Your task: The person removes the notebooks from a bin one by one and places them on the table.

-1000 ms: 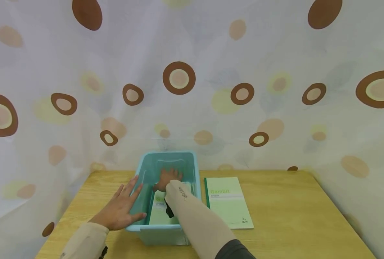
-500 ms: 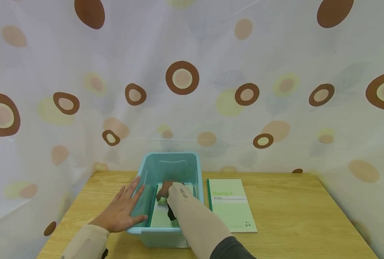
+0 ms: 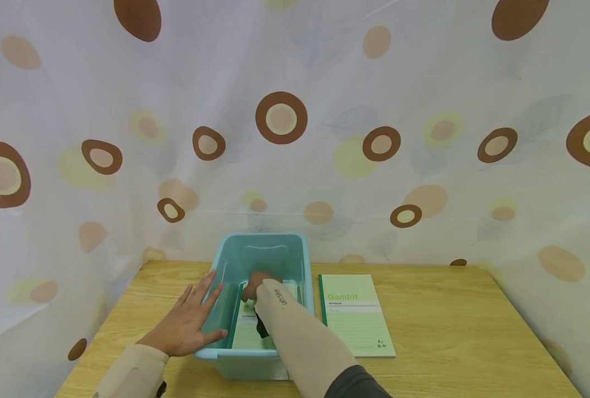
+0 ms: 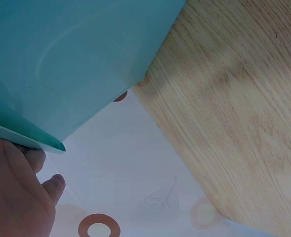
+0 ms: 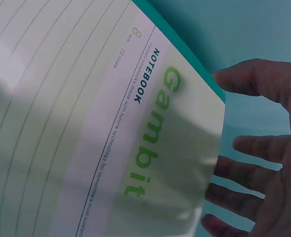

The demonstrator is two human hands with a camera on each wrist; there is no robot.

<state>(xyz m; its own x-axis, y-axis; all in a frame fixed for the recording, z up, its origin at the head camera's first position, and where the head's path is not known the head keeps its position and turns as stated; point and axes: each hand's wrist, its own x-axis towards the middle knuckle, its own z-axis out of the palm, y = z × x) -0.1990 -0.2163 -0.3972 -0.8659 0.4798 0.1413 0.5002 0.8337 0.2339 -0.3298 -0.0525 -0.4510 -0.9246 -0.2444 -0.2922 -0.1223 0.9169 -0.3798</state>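
A light-blue plastic bin [image 3: 262,365] stands on the table, holding a pale green notebook [image 3: 250,331] with a dark green spine. My left hand [image 3: 185,320], fingers spread, rests on the bin's left rim; the left wrist view shows the hand [image 4: 14,192] at that rim, beside the bin's wall [image 4: 96,59]. Inside the bin is my right hand [image 3: 261,283], at the far end of the notebook. Up close, its thumb [image 5: 244,76] touches the spine corner of the notebook [image 5: 105,118], and the fingertips of the right hand [image 5: 288,163] are right at its top edge.
A second pale green Gambit notebook [image 3: 354,315] lies flat on the wooden table [image 3: 449,331], just right of the bin. Behind the table hangs a white curtain [image 3: 324,182] with brown and yellow spots.
My right hand has come back toward me inside the bin, from spread fingers near its far wall to the notebook's top edge. The left hand keeps its place on the rim.
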